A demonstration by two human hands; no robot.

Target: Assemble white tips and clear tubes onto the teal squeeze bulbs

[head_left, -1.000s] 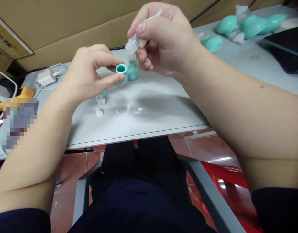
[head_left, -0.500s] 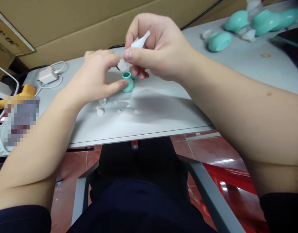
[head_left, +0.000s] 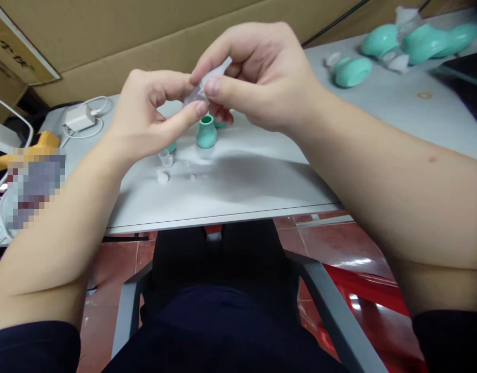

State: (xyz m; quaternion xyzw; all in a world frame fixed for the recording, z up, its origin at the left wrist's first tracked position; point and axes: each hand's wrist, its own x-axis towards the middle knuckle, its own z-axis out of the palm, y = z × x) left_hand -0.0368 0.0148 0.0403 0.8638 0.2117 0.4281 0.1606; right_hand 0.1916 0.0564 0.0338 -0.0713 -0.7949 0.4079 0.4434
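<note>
My right hand [head_left: 267,77] pinches a translucent white plastic nozzle [head_left: 219,71] with its narrow tip pointing up and right. The thumb and fingers of my left hand [head_left: 145,116] close on the lower, clearer end of the same piece, partly hidden by fingertips. Just below the hands a teal pear-shaped rubber bulb [head_left: 206,135] stands upright on the table, its round mouth facing up. Another teal piece [head_left: 219,124] shows behind it, mostly covered. Under my left hand sit a small clear plastic cup [head_left: 166,158] and a bit of teal [head_left: 172,147].
On the table [head_left: 238,191] lie a white disc-like part [head_left: 163,177] and tiny white pieces [head_left: 192,177]. Several teal bulbs [head_left: 352,71] with clear fittings rest at the back right, near a dark flat object [head_left: 465,77]. A white adapter [head_left: 80,118] with cable is left; cardboard [head_left: 145,36] stands behind.
My left thumb has come up off the teal bulb, and my left fingers have closed on the nozzle's lower end. The nozzle has tilted and shifted slightly left in my right hand.
</note>
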